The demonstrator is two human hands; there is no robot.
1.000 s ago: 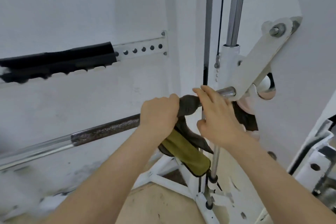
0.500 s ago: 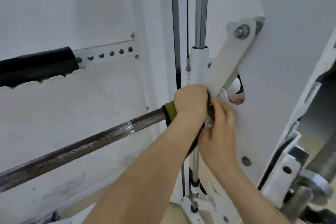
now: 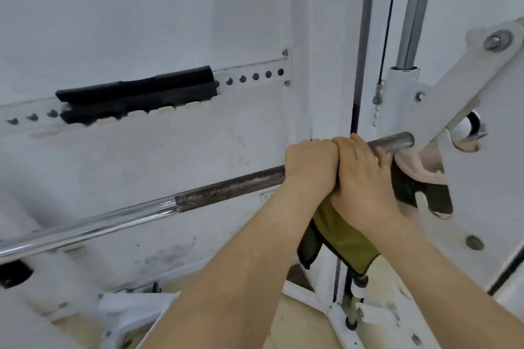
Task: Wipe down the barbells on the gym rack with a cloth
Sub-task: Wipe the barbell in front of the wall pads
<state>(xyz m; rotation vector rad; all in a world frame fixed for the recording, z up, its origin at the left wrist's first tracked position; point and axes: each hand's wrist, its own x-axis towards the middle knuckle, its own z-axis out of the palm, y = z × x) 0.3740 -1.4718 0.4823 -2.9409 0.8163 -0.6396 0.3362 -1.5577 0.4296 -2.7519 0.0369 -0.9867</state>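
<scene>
Left grip [image 3: 310, 163] and right grip [image 3: 361, 176], touching, clenched the barbell [image 3: 226, 188] with the olive cloth [image 3: 343, 238] pinned beneath — its soft tail hung limp below them; the barbell looked stiff and heavy; knurling left of them offered purchase.

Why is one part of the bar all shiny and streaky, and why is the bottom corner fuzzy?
Head view: the barbell has a chrome stretch that mirrors the room light as bright streaks, while its rough dark part stays dull; head view, lower left corner: smeared with blur; head view, middle: left hand, right hand and cloth look sharp.
</scene>
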